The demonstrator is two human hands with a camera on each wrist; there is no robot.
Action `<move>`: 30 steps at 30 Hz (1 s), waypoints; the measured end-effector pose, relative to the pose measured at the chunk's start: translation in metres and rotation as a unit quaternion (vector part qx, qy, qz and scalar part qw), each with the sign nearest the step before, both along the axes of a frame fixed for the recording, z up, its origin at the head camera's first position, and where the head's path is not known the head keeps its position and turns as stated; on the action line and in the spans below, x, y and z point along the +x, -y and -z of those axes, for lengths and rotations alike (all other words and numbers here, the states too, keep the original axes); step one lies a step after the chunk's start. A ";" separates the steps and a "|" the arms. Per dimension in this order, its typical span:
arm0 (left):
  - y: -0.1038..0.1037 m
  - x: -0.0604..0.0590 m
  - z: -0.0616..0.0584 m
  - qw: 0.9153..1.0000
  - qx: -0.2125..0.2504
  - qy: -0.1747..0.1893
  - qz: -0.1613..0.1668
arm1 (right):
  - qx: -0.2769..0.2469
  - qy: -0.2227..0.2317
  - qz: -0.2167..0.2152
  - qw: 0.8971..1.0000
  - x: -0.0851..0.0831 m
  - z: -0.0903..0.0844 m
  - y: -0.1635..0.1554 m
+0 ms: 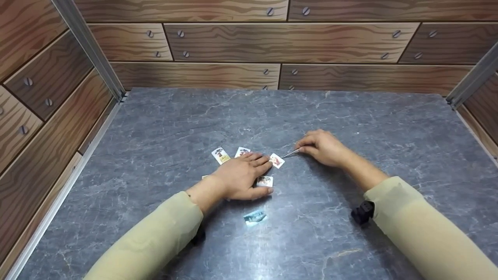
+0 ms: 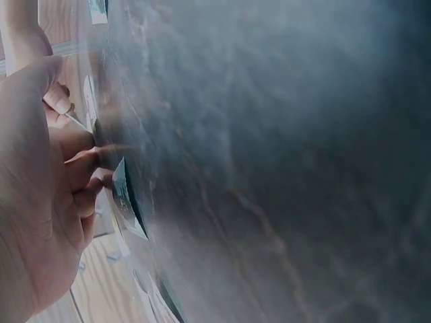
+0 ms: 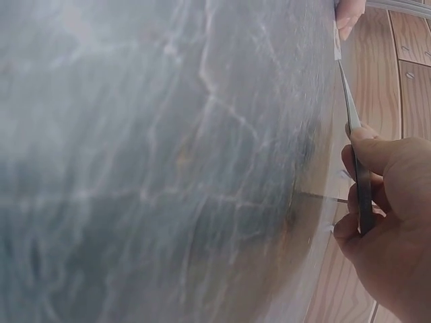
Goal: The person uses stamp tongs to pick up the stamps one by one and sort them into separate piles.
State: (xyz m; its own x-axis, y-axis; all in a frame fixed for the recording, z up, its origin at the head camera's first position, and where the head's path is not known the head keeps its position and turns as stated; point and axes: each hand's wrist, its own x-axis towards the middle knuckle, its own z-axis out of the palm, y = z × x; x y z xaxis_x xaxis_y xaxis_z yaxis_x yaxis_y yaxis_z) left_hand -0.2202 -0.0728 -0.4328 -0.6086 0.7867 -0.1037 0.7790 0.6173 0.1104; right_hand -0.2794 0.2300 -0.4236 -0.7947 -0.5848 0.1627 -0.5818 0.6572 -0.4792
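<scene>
My right hand (image 1: 323, 147) pinches slim metal tweezers (image 3: 351, 101), their tips pointing left. In the head view the tips meet the edge of a small white picture card (image 1: 277, 160) with a red figure. My left hand (image 1: 243, 177) lies over the middle of the cards, fingers stretched out, fingertips at that card's left edge. Partly under this hand are a card with a dark figure (image 1: 242, 151) and another card (image 1: 265, 181) between thumb and fingers. A card with yellow (image 1: 221, 155) lies beyond the hand. How firmly the left fingers press cannot be told.
Nearer to me, a bluish glossy card (image 1: 255, 217) lies apart on the grey marbled table (image 1: 311, 241). Wood-patterned panels (image 1: 288, 42) rise behind the table and at its left and right sides. A dark device (image 1: 362, 213) sits at my right cuff.
</scene>
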 end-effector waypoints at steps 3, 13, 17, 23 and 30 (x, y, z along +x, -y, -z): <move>0.001 0.000 0.000 1.000 0.001 -0.001 0.001 | -0.003 -0.006 0.001 1.000 0.001 0.000 -0.001; 0.008 0.007 -0.010 1.000 0.010 -0.024 0.013 | -0.012 -0.009 0.013 1.000 0.003 -0.003 -0.009; 0.013 0.012 -0.015 0.999 0.013 -0.036 0.023 | -0.019 -0.004 0.028 0.999 0.004 -0.007 -0.017; 0.023 0.023 -0.016 0.998 0.021 -0.043 0.035 | -0.030 -0.011 0.060 0.998 0.006 -0.013 -0.032; 0.033 0.033 -0.015 0.997 0.031 -0.052 0.051 | -0.039 -0.028 0.088 0.995 0.009 -0.017 -0.057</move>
State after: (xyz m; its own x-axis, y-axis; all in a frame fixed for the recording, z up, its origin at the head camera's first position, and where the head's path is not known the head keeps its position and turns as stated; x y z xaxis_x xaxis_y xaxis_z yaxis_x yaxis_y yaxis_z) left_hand -0.1870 -0.1055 -0.4180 -0.5302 0.8479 0.0069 0.8465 0.5288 0.0624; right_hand -0.2706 0.2865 -0.4064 -0.8719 -0.4214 0.2493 -0.4885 0.7138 -0.5018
